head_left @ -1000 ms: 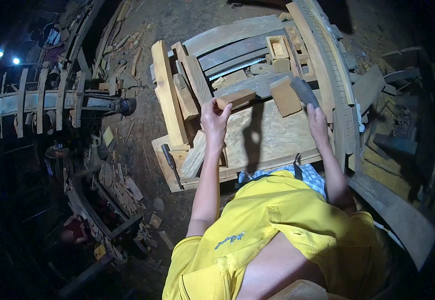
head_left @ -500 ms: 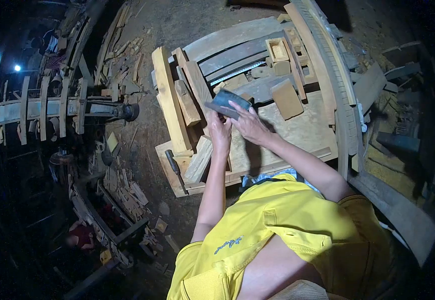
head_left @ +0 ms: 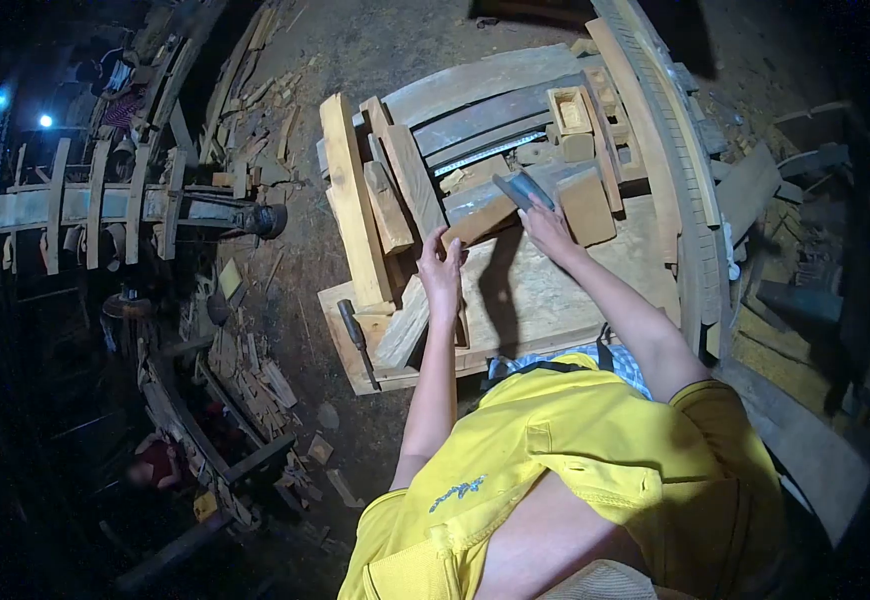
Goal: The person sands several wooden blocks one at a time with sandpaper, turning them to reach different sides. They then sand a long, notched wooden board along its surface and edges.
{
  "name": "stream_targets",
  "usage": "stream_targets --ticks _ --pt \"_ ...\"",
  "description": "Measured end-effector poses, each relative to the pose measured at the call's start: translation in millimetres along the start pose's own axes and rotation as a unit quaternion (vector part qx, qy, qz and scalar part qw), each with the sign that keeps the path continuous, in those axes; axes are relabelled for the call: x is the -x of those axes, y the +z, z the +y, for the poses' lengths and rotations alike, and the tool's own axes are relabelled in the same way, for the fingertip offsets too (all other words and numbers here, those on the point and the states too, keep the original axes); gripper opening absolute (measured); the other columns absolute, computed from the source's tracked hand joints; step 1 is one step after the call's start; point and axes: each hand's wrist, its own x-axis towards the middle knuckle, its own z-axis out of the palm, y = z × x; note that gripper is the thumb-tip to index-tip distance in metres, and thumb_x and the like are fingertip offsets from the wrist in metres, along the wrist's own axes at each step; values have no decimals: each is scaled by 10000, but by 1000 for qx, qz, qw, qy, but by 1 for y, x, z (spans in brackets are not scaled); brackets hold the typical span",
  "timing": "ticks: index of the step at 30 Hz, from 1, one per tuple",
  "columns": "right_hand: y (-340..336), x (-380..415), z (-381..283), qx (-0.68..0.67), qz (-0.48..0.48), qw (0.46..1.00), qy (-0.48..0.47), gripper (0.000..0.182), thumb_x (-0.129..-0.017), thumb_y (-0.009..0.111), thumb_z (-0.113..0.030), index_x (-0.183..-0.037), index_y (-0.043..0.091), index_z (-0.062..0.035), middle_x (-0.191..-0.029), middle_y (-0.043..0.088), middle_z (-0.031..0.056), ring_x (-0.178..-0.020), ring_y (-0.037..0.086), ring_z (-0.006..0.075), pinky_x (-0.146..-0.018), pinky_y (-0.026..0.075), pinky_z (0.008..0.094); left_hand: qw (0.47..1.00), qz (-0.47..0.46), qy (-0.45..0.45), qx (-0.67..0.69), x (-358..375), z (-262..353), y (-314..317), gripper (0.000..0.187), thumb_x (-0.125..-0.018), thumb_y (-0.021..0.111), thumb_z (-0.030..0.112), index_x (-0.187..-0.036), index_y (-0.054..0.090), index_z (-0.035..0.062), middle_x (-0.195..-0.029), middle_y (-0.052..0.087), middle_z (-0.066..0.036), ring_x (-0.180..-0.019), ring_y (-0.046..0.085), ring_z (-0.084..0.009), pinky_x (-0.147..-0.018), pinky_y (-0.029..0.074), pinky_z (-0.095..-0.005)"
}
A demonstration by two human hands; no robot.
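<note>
My left hand [head_left: 441, 275] has its thumb and fingers around the near end of a brown wooden block [head_left: 483, 218], which slants up to the right over the bench. My right hand [head_left: 548, 232] grips a dark, flat-sided piece [head_left: 523, 190] whose exact kind I cannot make out. It is apart from my left hand, just beyond the block's far end. Close by my right hand lies a wider brown wooden block [head_left: 587, 208]. Left of my left forearm, a dark-handled chisel-like tool [head_left: 359, 342] rests on the bench corner.
Long timber pieces [head_left: 355, 200] stand along the left of the plywood bench top [head_left: 575, 290]. A small open wooden box [head_left: 569, 110] sits at the back right, before a long slatted beam [head_left: 675, 170]. Wood scraps [head_left: 265, 380] litter the floor. Another person [head_left: 158, 463] is at lower left.
My hands have come apart. The right hand moved right with the dark piece, turning it edge-on. The brown block by my left hand is now exposed.
</note>
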Motion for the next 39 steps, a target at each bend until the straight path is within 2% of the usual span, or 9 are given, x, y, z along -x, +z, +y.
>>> stream_targets --ticks 3,10,14,18,23,25,28,32,39 --pt "-3 -4 -4 -144 26 984 99 284 -894 386 -214 -919 558 11 -1133 517 205 -1179 401 281 -933 258 558 960 17 176 -217 -1 7 -3 376 -773 606 81 -1118 489 -10 -840 561 -133 -677 503 -187 -640 435 -305" --pt "-95 24 -83 -179 46 977 -101 257 -884 409 -191 -788 532 14 -1109 510 230 -1162 405 299 -842 340 522 922 37 285 -257 0 4 -5 338 -749 627 72 -1055 514 -18 -795 557 -167 -687 532 -258 -632 439 -326" --pt "-57 33 -92 -143 225 934 -238 272 -877 423 -177 -701 565 -25 -971 572 205 -1187 392 237 -828 368 504 954 -15 198 -226 8 11 -7 344 -756 638 72 -1058 517 -38 -932 609 -182 -867 589 -209 -752 457 -304" --pt "-32 24 -45 -89 -19 996 -9 305 -890 405 -192 -807 610 18 -978 587 188 -1179 403 234 -925 312 519 957 22 174 -230 11 -5 -16 340 -752 630 60 -1061 517 -26 -879 594 -168 -773 578 -228 -691 457 -317" --pt "14 11 15 -1 12 999 -40 316 -872 437 -235 -826 620 18 -992 593 189 -1150 438 253 -973 255 512 979 66 128 -147 11 -12 -12 340 -760 628 74 -1070 517 -10 -803 576 -118 -672 561 -204 -612 448 -317" --pt "12 17 11 -18 52 998 -38 327 -878 430 -231 -772 597 29 -976 589 200 -1138 445 267 -973 264 502 998 46 -28 13 13 -5 -10 349 -767 633 93 -1084 521 -4 -803 564 -71 -672 551 -155 -605 446 -295" --pt "9 19 2 -61 78 995 -15 345 -882 427 -214 -707 565 49 -964 579 224 -1109 459 306 -972 269 494 999 18 43 -22 4 -25 -18 295 -806 612 134 -1082 533 68 -850 541 -19 -581 478 -15 -479 372 -168" --pt "-11 22 -13 -114 105 988 21 347 -882 432 -211 -685 549 49 -1017 553 241 -1073 478 326 -968 273 488 948 74 257 -175 10 -5 -12 451 -750 643 82 -1159 466 11 -935 531 -93 -754 476 -143 -663 418 -266" --pt "-78 37 -82 -148 154 965 -155 349 -870 453 -198 -620 530 33 -1100 514 232 -1047 486 310 -982 273 467 945 23 234 -227 10 -3 -12 467 -724 663 66 -1130 445 -10 -1016 552 -186 -874 555 -259 -759 447 -327"
